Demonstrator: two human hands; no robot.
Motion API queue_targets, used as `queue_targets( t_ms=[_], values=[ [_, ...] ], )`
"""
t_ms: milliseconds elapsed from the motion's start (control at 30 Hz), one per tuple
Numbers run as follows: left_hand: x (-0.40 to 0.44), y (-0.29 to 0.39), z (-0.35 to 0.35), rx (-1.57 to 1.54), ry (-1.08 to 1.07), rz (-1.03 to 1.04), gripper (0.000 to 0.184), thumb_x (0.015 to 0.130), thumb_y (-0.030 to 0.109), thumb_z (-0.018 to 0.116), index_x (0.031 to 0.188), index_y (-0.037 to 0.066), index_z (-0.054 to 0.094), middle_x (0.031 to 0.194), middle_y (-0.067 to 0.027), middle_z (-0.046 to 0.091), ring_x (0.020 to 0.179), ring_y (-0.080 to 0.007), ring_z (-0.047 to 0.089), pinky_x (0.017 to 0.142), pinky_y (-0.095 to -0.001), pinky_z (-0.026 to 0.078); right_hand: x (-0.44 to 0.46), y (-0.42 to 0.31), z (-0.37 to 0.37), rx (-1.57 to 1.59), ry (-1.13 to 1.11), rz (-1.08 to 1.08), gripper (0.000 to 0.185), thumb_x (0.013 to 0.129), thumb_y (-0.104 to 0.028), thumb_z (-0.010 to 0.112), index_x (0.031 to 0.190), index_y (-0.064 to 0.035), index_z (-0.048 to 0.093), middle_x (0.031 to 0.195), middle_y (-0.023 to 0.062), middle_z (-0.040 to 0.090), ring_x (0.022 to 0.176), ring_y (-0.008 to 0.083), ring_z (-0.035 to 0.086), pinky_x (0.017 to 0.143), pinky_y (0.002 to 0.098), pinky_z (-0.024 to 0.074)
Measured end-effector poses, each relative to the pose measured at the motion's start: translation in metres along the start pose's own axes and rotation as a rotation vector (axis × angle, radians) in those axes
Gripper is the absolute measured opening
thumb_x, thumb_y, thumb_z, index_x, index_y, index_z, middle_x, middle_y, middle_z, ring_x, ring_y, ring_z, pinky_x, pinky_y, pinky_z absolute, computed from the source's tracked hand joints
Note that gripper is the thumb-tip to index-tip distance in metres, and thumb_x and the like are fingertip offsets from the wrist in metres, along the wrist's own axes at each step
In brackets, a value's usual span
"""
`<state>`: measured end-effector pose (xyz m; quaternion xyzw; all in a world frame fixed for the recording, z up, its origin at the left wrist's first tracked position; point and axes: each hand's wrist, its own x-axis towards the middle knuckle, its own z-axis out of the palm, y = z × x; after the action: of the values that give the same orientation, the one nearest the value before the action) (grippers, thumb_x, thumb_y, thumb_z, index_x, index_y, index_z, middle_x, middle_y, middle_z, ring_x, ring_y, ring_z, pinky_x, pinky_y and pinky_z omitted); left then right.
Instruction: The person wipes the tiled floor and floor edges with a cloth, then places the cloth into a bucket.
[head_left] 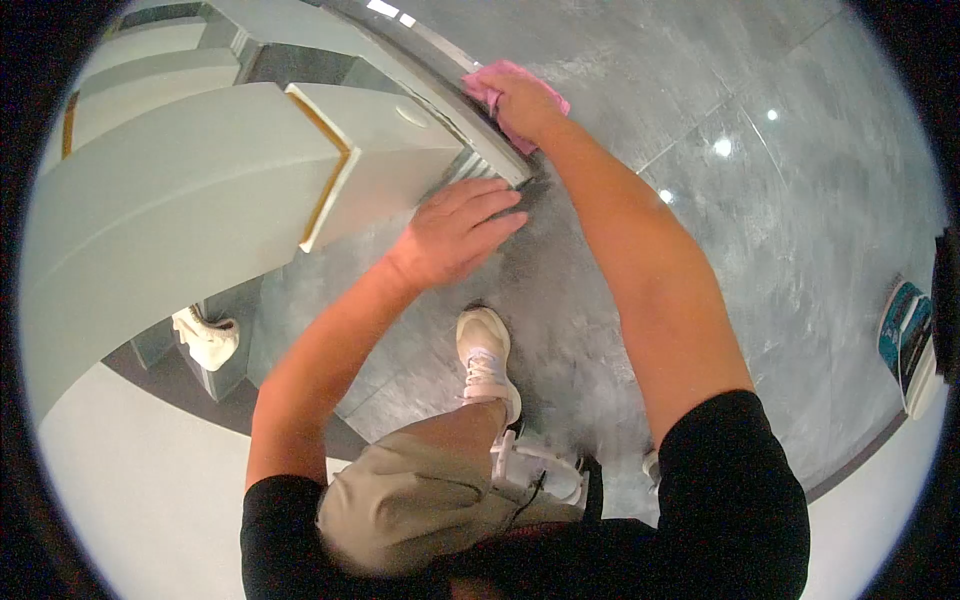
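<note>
My right hand (527,108) is closed on a pink cloth (498,76) and presses it down beside the long base edge (440,90) of a white furniture unit. Its arm reaches forward across the grey floor. My left hand (458,235) has its fingers stretched out and holds nothing. It hovers at or rests against the near corner of the unit; contact cannot be made out. Just behind that hand a white panel (370,165) with a brown-edged side sticks out from the unit.
Grey glossy floor tiles (740,240) spread to the right. My beige shoe (484,345) stands below my hands. A white object (208,338) lies at the left under the curved white furniture (180,200). A blue and white item (905,325) stands by the right wall.
</note>
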<state>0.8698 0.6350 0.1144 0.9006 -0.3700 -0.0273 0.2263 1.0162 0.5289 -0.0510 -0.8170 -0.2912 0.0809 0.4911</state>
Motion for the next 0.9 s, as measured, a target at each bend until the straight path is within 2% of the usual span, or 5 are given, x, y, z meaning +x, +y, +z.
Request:
queue_targets(
  t_ms=[67, 233, 300, 500, 900],
  values=[
    [-0.002, -0.004, 0.01, -0.001, 0.04, -0.009, 0.035, 0.076, 0.009, 0.067, 0.11, 0.007, 0.062, 0.119, -0.0101, 0.06, 0.111, -0.032, 0.057, 0.093, -0.0426, 0.048, 0.016, -0.02, -0.017, 0.496, 0.061, 0.528, 0.037, 0.089, -0.01, 0.047, 0.123, -0.0161, 0.062, 0.108, 0.0103, 0.067, 0.093, 0.02, 0.062, 0.082, 0.0307, 0.0483],
    [-0.007, -0.009, 0.016, 0.052, 0.142, -0.03, 0.034, 0.069, 0.011, 0.069, 0.102, 0.008, 0.065, 0.116, -0.0054, 0.06, 0.111, -0.0258, 0.056, 0.091, -0.037, 0.049, 0.095, -0.076, 0.005, 0.869, 0.253, 0.365, 0.039, 0.088, -0.014, 0.047, 0.124, -0.0205, 0.062, 0.096, 0.0102, 0.068, 0.076, 0.0173, 0.062, 0.068, 0.032, 0.0505],
    [-0.008, -0.007, 0.013, 0.09, 0.14, -0.037, 0.032, 0.069, 0.013, 0.068, 0.1, 0.008, 0.065, 0.115, -0.0048, 0.06, 0.111, -0.0246, 0.056, 0.091, -0.0356, 0.048, 0.107, -0.097, 0.006, 0.499, -0.217, 0.461, 0.034, 0.088, -0.018, 0.052, 0.119, -0.0248, 0.065, 0.087, 0.0128, 0.07, 0.068, 0.0239, 0.067, 0.069, 0.0354, 0.0541],
    [-0.004, -0.005, 0.008, 0.08, 0.103, -0.059, 0.024, 0.068, 0.015, 0.066, 0.091, 0.007, 0.066, 0.114, -0.0036, 0.061, 0.108, -0.0234, 0.057, 0.09, -0.0353, 0.048, 0.121, -0.034, 0.048, -0.113, -0.369, 0.242, 0.03, 0.086, -0.024, 0.053, 0.111, -0.0166, 0.066, 0.097, 0.0188, 0.067, 0.082, 0.0354, 0.066, 0.073, 0.0416, 0.0519],
    [-0.005, -0.004, 0.018, 0.02, 0.101, -0.087, 0.024, 0.07, 0.008, 0.066, 0.094, 0.008, 0.064, 0.113, -0.0101, 0.061, 0.108, -0.0315, 0.058, 0.091, -0.0423, 0.049, -0.065, -0.077, -0.075, 0.049, -0.384, 0.335, 0.02, 0.084, -0.019, 0.058, 0.098, -0.0137, 0.071, 0.091, 0.0175, 0.068, 0.083, 0.0353, 0.066, 0.075, 0.0441, 0.0518]
  ],
)
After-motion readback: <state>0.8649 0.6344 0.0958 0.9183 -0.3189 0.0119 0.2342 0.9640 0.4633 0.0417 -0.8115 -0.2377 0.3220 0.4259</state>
